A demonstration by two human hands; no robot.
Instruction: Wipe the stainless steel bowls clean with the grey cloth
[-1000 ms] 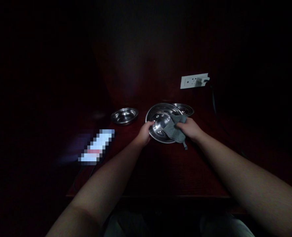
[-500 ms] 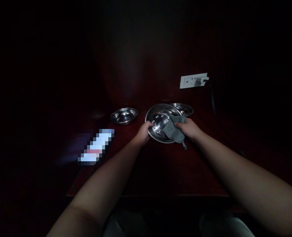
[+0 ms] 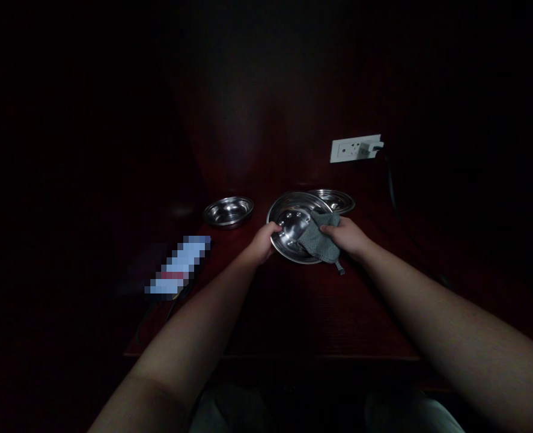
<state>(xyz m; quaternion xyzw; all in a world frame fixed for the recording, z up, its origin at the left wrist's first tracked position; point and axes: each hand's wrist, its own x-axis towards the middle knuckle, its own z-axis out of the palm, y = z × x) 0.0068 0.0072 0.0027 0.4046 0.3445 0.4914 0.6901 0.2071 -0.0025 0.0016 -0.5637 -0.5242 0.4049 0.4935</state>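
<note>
A shiny metal bowl (image 3: 288,240) is held up over the table, tilted with its inside facing me. My left hand (image 3: 263,242) grips its left rim, thumb on the inner side and fingers hidden beneath. My right hand (image 3: 348,236) is closed on a grey-green cloth (image 3: 319,239), which lies over the bowl's right rim and part of its inside. The cloth's small loop hangs at its lower corner. Behind the bowl on the right rests another metal dish (image 3: 338,199), partly covered by it. A smaller metal bowl (image 3: 228,211) stands upright to the left.
The dark red table (image 3: 311,319) has its front edge near my lap. On the left lies a lit, blurred-out screen (image 3: 180,267) with a cable by it. A white wall socket (image 3: 355,148) holds a plug, its dark cord (image 3: 390,186) hanging down at the right.
Both hands keep their holds on the bowl and cloth, with hardly any movement. The whole view has shifted slightly, and the lit screen looks a little dimmer.
</note>
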